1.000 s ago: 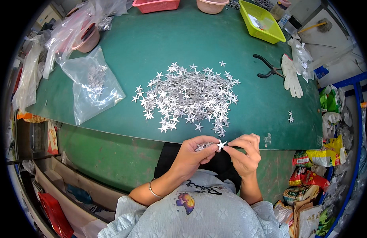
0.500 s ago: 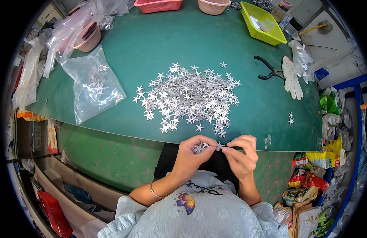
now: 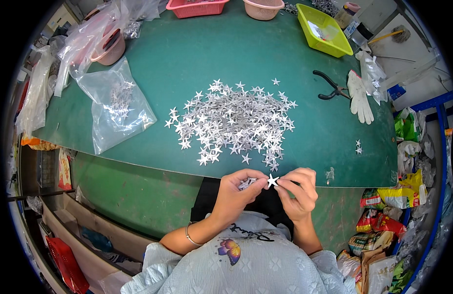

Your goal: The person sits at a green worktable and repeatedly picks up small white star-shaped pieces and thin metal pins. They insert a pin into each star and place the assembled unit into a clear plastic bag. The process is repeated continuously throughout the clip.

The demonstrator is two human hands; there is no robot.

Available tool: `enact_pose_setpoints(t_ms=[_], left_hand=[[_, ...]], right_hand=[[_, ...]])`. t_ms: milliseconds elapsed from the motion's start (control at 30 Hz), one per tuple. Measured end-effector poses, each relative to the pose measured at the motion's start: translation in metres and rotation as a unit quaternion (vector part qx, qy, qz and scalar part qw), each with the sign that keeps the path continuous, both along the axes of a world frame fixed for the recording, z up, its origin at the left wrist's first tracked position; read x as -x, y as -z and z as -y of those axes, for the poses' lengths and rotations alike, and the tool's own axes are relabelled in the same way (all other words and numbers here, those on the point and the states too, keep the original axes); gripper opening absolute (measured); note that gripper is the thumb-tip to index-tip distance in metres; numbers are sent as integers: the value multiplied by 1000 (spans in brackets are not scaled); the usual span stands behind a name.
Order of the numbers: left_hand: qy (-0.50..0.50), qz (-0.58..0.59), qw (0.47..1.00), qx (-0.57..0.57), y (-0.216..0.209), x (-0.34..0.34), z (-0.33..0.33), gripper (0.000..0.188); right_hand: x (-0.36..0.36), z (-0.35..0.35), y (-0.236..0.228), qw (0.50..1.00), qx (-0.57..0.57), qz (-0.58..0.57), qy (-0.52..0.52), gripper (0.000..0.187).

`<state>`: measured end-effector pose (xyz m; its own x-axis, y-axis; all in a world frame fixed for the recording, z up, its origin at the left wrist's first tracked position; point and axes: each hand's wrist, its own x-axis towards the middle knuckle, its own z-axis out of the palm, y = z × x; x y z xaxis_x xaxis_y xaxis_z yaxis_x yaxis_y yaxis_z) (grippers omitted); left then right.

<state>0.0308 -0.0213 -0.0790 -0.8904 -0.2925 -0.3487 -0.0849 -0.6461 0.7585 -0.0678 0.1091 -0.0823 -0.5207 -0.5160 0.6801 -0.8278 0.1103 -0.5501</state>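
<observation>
Just off the table's near edge, my left hand (image 3: 240, 188) is closed around several silver metal stars (image 3: 246, 183). One more silver star (image 3: 272, 181) shows its bright flat face between my two hands. My right hand (image 3: 299, 188) pinches this star between thumb and forefinger, and my left fingertips are close against its other side; whether they also grip it I cannot tell. In front of my hands, a large heap of the same stars (image 3: 236, 120) lies loose on the green table (image 3: 187, 54).
A clear plastic bag (image 3: 121, 115) with some stars lies left. Pliers (image 3: 332, 87), a white glove (image 3: 359, 98) and a few loose stars (image 3: 358, 147) are at the right. A yellow-green basket (image 3: 329, 41), a red basket (image 3: 197, 11) and a pink bowl (image 3: 262, 11) stand at the back.
The star between my hands has turned, so its flat face now catches the light. My hands have barely shifted; the heap looks the same.
</observation>
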Motion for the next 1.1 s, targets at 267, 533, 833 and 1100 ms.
enact_pose_setpoints(t_ms=[267,533,833,1100], left_hand=[[-7,2,998,60,-3,0,-1,8],[4,13,999,33,-4,0,-2,9],[90,31,994,52,-5,-1,-1,13],[50,-141,945,-290,8,-2,12,13]], right_hand=[[-3,2,-1,999,5,50,-4,15],[-8,2,3,959,76,267,-56,6],[-13,-7,7,817,108,555,-113,5],[8,-3,10,960,-106,252,59,19]])
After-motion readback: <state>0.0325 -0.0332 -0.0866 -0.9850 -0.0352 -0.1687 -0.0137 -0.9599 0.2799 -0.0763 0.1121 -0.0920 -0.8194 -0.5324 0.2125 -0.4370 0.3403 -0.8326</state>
